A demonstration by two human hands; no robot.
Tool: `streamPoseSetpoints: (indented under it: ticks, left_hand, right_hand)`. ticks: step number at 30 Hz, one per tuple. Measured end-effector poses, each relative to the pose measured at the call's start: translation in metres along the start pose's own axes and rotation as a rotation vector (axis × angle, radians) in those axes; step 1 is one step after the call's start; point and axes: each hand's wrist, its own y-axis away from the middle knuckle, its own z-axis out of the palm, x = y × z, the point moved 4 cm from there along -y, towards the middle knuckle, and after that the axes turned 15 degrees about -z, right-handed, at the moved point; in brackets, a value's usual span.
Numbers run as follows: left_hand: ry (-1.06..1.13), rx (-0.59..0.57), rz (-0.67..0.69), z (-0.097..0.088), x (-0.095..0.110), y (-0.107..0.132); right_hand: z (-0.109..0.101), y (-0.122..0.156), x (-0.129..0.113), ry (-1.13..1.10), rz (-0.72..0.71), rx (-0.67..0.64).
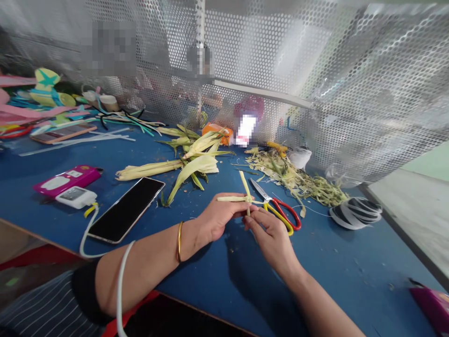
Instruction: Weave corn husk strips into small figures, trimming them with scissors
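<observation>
Pale corn husk strips [231, 199] cross each other in a small plus-shaped knot above the blue table. My left hand [220, 216], with a gold bangle at its wrist, pinches the strips from the left. From the right, my right hand [268, 229] has its thumb and fingertips closed on the lower strip end, just below the crossing. Scissors [280, 210] with one red and one yellow handle lie right behind my right hand. A pile of corn husks [199, 161] rests beyond my left hand.
A black phone [128, 210] and a magenta device [68, 180] with a white cable [121, 281] are on the left. Husk scraps [298, 178] and a white ribbon roll [356, 213] lie at right. A perforated metal screen [259, 51] stands behind the table [333, 267].
</observation>
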Motion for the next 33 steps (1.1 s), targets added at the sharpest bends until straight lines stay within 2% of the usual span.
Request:
streamPoseSetpoints:
  ticks: [4,7,10,12,13,18,24,30,33]
  left_hand:
    - [0.011,0.013,-0.03,-0.002,0.0,0.0]
    - [0.007,0.005,-0.035,-0.004,0.005,0.0]
    - [-0.01,0.018,-0.062,-0.008,0.011,0.002]
    - [-0.029,0.005,-0.097,-0.008,0.014,0.004]
    - [-0.037,-0.005,-0.113,-0.008,0.014,0.004]
    - [-0.132,-0.022,-0.109,-0.005,0.011,0.005]
    - [-0.369,0.054,-0.011,-0.004,0.005,0.0]
    - [-0.358,0.064,-0.019,-0.004,0.002,-0.001]
    - [-0.344,0.062,-0.023,-0.005,0.003,-0.001]
  right_hand:
    - [0.001,0.0,-0.004,0.026,-0.055,-0.045]
    - [-0.004,0.0,-0.011,0.166,-0.138,-0.064]
    - [-0.02,0.0,-0.017,0.409,-0.227,0.091]
    - [-0.028,0.0,-0.014,0.512,-0.215,0.19]
    - [-0.029,-0.001,-0.011,0.529,-0.198,0.191]
    - [-0.011,-0.002,0.0,0.493,-0.202,0.0]
    - [-0.005,0.0,-0.009,0.483,-0.247,-0.035]
    - [-0.008,0.001,-0.018,0.44,-0.274,-0.044]
    - [-0.008,0.001,-0.02,0.38,-0.243,-0.041]
